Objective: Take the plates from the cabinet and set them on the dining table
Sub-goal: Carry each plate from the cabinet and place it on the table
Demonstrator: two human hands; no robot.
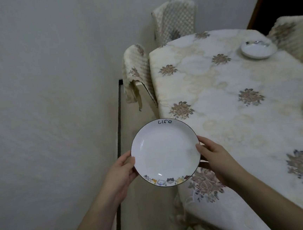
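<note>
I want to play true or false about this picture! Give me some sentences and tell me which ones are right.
1. Both hands hold the plate. True: the left hand and right hand grip its sides.
2. The plate says "Life". True.
3. The held plate is full of food. False: it is empty.
4. Another plate sits on the table. True.
5. The tablecloth is plain red. False: it is pale with flowers.

Both bare forearms are being extended forward and slightly inward. The left hand [121, 169] and the right hand [212, 156] are being held level at opposite sides, thumbs laid on top, fingers curled underneath in a grip.
</note>
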